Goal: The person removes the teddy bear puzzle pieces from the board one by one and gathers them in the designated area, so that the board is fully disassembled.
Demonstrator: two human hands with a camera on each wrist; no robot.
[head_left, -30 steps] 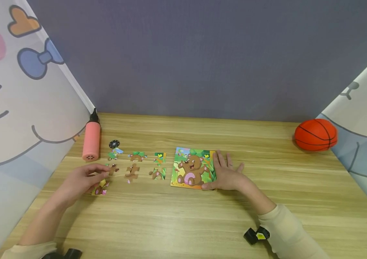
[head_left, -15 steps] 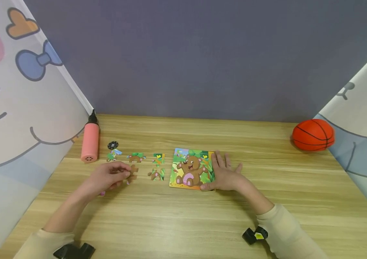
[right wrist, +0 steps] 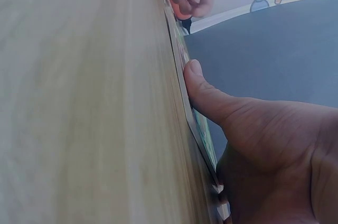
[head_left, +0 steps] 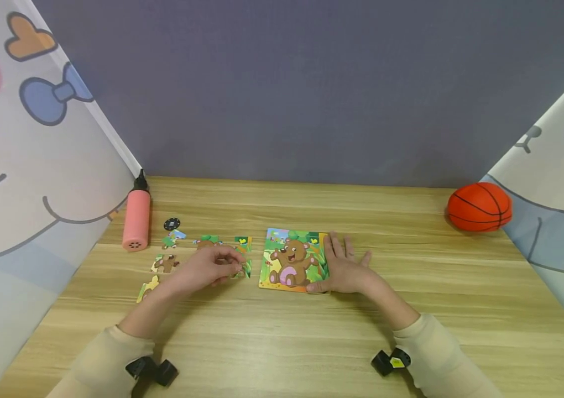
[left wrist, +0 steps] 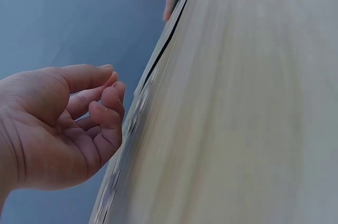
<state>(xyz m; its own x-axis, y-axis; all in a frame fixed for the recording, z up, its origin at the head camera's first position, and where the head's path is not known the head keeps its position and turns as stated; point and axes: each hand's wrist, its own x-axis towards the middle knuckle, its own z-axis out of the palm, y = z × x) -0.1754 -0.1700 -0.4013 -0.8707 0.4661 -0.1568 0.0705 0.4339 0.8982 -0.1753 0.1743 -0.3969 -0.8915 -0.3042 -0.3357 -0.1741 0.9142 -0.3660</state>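
Note:
My left hand [head_left: 212,270] hovers at the right-hand piece of the loose bear puzzle pieces in the head view, covering most of this green-and-brown piece [head_left: 248,269]. In the left wrist view its fingers are loosely curled, with no piece showing between them. My right hand [head_left: 345,268] rests, fingers spread, along the right edge of the square bear jigsaw puzzle [head_left: 290,260], its thumb over the lower right corner. A brown bear-arm piece [head_left: 166,263] and a yellowish piece [head_left: 149,288] lie left of my left hand. Another piece beneath that hand is hidden.
More pieces lie in a row behind my left hand, among them one with a yellow bird [head_left: 243,244] and a blue-green one [head_left: 173,239]. A black disc [head_left: 172,224], a pink pump [head_left: 136,218] and a red basketball [head_left: 479,207] sit farther back on the wooden table [head_left: 282,342].
My left hand has moved right across the pieces, from the left group to the right-hand piece. The left pieces have come back into view. My right hand stays on the puzzle.

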